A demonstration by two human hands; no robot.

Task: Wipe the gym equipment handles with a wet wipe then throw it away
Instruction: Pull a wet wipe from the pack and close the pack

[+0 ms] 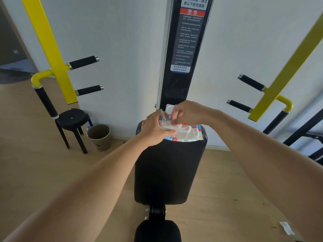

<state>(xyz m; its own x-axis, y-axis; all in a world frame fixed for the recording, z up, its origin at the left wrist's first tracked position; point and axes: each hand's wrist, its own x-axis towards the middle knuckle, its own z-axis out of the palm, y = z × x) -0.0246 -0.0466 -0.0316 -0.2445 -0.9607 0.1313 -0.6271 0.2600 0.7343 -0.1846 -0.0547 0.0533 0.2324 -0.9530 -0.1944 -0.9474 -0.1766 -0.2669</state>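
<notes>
1. Wet wipe pack (189, 133) lies on the far end of the black padded seat (169, 168), just in front of the machine's black upright column (180, 49). Its white flip lid (169, 108) stands open.
2. Left hand (153, 130) rests on the pack's left side — fingers (170, 132) pressed together along the white plastic opening frame, holding it down.
3. Right hand (187, 112) is above the opening; fingers (173, 122) are drawn together in a pinch at the opening. Whether a wipe sits between them: cannot tell.
4. Black foam handles: two on the left yellow arm (83, 62) (90, 90), one hanging below it (45, 102); two on the right arm (251, 82) (239, 106) — none touched.
5. Floor, left: black stool (72, 119); just beside it a grey bin (99, 137), open-topped.
6. Small white wrapper (286, 227) lies on the wooden floor, lower right.
</notes>
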